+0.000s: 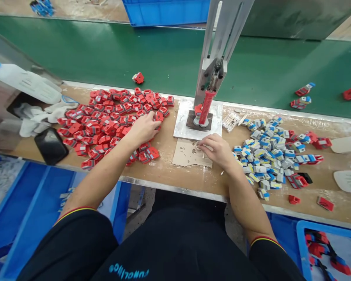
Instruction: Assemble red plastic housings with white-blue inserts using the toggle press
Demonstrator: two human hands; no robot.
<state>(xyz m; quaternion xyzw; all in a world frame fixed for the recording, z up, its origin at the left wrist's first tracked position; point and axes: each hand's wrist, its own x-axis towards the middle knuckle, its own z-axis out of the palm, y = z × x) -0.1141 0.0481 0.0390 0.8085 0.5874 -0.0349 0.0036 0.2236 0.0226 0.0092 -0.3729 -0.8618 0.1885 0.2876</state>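
Observation:
My left hand (146,128) is at the right edge of a heap of small red and grey plastic toy parts (105,128). Its fingers are closed around one red toy part (158,116). Over a torn piece of cardboard (184,155) with dark spots, my right hand (218,150) is pinched, and a thin white stick like a cotton swab (204,155) shows below the fingers. A small pale round thing (197,145) is at its fingertips. Just behind stands a press with a red handle (207,107), a red part (198,109) beneath it.
White, blue and yellow toy parts (263,148) are heaped on the right. Cotton swabs (231,121) lie beside the press plate (181,121). A black phone (50,145), white gloves (41,117) and a white bottle (26,82) are at left. Beyond runs a green belt (169,58).

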